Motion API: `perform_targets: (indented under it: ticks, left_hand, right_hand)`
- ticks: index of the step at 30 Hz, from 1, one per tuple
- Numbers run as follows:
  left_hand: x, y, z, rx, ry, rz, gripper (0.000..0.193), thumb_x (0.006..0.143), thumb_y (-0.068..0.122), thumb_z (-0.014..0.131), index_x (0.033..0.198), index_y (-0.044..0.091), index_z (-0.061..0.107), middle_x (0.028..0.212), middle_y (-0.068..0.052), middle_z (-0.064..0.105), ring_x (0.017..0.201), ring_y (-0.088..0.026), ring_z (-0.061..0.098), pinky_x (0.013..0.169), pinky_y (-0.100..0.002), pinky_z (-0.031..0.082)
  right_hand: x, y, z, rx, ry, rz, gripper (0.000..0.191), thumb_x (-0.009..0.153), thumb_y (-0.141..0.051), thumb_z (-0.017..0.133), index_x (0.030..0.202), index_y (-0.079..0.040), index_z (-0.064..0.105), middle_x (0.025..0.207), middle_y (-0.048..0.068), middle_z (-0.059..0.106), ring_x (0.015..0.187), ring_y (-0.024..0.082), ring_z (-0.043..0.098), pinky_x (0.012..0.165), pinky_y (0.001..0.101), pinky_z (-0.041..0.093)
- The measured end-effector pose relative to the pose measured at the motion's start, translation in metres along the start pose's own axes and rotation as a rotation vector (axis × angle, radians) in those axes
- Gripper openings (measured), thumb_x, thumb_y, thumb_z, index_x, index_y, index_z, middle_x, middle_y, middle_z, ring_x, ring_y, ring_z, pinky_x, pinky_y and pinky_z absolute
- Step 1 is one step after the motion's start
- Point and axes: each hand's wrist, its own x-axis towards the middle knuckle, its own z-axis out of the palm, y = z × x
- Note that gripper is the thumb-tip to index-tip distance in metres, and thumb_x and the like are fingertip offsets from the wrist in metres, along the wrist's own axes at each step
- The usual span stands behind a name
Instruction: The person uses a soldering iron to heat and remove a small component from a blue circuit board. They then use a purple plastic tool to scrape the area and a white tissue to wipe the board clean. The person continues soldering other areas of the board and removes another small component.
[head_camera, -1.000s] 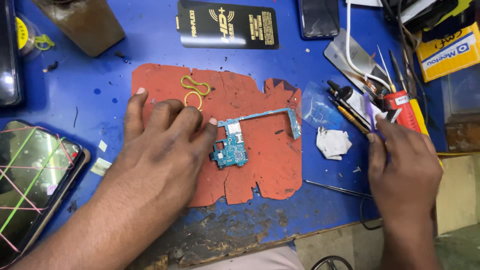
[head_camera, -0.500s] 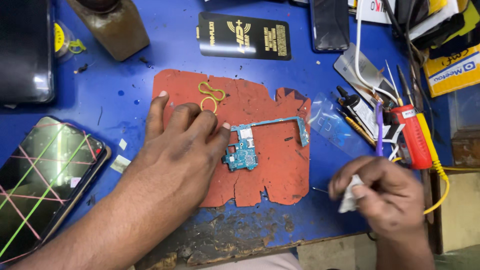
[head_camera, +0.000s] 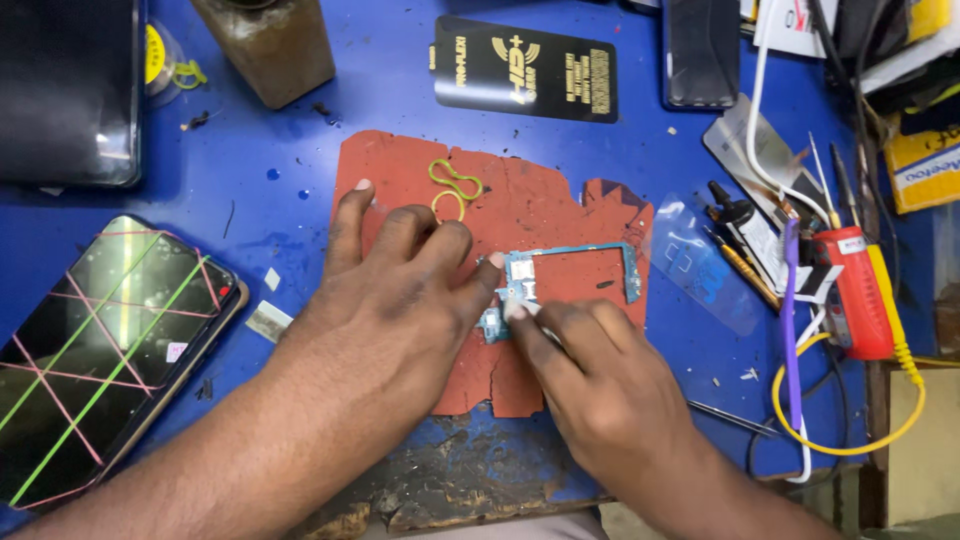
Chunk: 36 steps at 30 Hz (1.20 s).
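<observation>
A blue-green board (head_camera: 560, 280) lay on a red mat (head_camera: 560, 200) in the middle of the frame. The mat sat on a blue table (head_camera: 300, 180). The left hand (head_camera: 400, 290) lay flat on the mat, fingers spread wide, with one fingertip touching the left end of the board. It gripped nothing. The right hand (head_camera: 600, 380) came in from the lower right. Its fingers were pinched together and pressed down on the lower left part of the board. I could not tell if something small was between them. The two hands were close together, almost touching over the board.

Two yellow bands (head_camera: 452, 185) lay on the top of the mat, just above the left hand. A phone (head_camera: 90, 340) wrapped in pink and green bands lay at the left edge. A brown bottle (head_camera: 268, 45) stood at the upper left. A black card (head_camera: 525, 68) lay at the top. A red tool (head_camera: 860, 290) with a yellow cord lay at the right, beside a clear film (head_camera: 695, 265).
</observation>
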Motion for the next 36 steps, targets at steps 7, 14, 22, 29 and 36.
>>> perform_targets:
  ticks: [7,14,22,29,36]
  left_hand:
    - [-0.001,0.000,0.003,0.016,-0.018,0.010,0.047,0.074,0.012,0.061,0.120,0.003,0.067,0.107,-0.012,0.057,0.112,-0.035,0.052,0.109,-0.072,0.023]
    - [-0.002,0.001,0.005,0.059,-0.006,0.010,0.050,0.075,0.014,0.063,0.122,0.001,0.066,0.110,-0.013,0.057,0.112,-0.035,0.052,0.109,-0.071,0.025]
    - [-0.002,-0.001,0.003,-0.001,-0.019,-0.001,0.047,0.077,0.012,0.061,0.123,0.003,0.066,0.109,-0.012,0.058,0.112,-0.035,0.052,0.110,-0.072,0.023]
    - [-0.002,-0.003,0.002,0.024,0.011,0.015,0.050,0.074,0.013,0.062,0.123,0.003,0.068,0.107,-0.011,0.059,0.109,-0.035,0.053,0.108,-0.071,0.025]
    - [-0.001,-0.006,0.002,-0.045,-0.029,-0.011,0.045,0.077,0.012,0.063,0.121,0.008,0.070,0.112,-0.009,0.061,0.112,-0.034,0.053,0.108,-0.073,0.024]
  right_hand:
    - [-0.015,0.007,0.007,0.000,0.058,-0.003,0.043,0.074,0.004,0.071,0.117,0.004,0.069,0.108,0.015,0.066,0.095,0.031,0.063,0.082,0.0396,0.055]
    - [-0.012,0.007,0.019,0.041,0.079,-0.038,0.044,0.072,0.005,0.073,0.117,0.003,0.070,0.110,0.013,0.066,0.097,0.030,0.063,0.084,0.0393,0.054]
    - [-0.006,0.004,0.011,0.034,0.028,-0.070,0.046,0.071,0.004,0.072,0.117,0.004,0.071,0.111,0.014,0.067,0.096,0.029,0.063,0.083,0.0391,0.054]
    - [0.003,0.009,0.016,0.079,0.086,-0.035,0.035,0.076,0.004,0.073,0.111,0.001,0.072,0.106,0.012,0.067,0.093,0.028,0.064,0.081,0.0378,0.055]
    - [0.005,0.007,0.007,0.034,-0.010,-0.087,0.036,0.071,0.001,0.073,0.107,0.001,0.072,0.105,0.011,0.068,0.091,0.028,0.065,0.078,0.0380,0.055]
